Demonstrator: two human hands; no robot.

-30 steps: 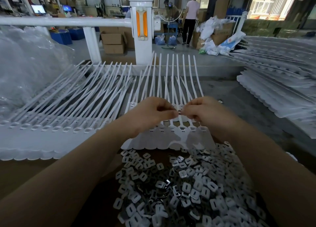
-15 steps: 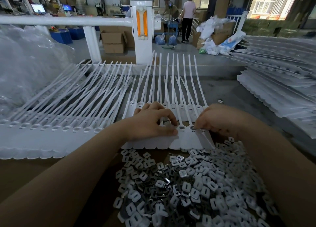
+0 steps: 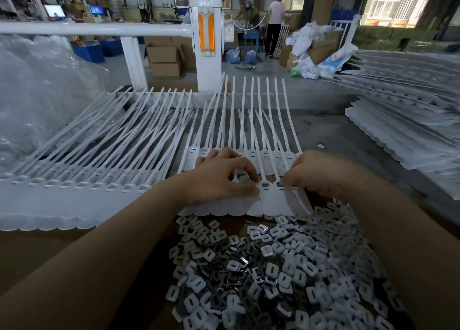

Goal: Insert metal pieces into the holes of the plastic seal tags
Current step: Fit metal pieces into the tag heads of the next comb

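Hands (image 3: 224, 178) on tags (image 3: 267, 200), metal pcs (image 3: 273, 275) nr

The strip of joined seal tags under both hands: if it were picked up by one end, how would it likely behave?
The strip of seal tags would probably sag: it looks like thin white plastic. Its long tails already bow and cross, so they would likely flop and tangle. It seems light, since the left hand and right hand steady it with fingertips.

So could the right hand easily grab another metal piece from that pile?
Probably yes. The pile of metal pieces lies open just below the right hand, nothing covering it, though its fingertips are busy at the seal tags.
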